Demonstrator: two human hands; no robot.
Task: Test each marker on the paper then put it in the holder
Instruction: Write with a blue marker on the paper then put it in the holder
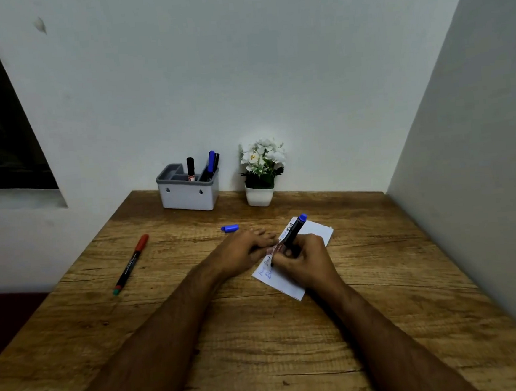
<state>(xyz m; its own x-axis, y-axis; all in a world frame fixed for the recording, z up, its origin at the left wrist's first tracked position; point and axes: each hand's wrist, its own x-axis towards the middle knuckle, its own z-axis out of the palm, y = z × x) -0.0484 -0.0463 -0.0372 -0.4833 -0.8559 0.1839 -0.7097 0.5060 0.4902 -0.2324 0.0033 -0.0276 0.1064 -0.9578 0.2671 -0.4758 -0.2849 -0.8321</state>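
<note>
One blue marker (pixel 293 232), uncapped, clamped in right hand (pixel 306 261) grip, tip on paper (pixel 315 231) toward counter (pixel 200 338) right edge. Left hand (pixel 244 250) flat, fingers loosely spread, pinning sheet. Advised: short light stroke, then recap with blue cap (pixel 230 228). Holder (pixel 187 197) at back edge. Nib hidden; writing illegible.
</note>
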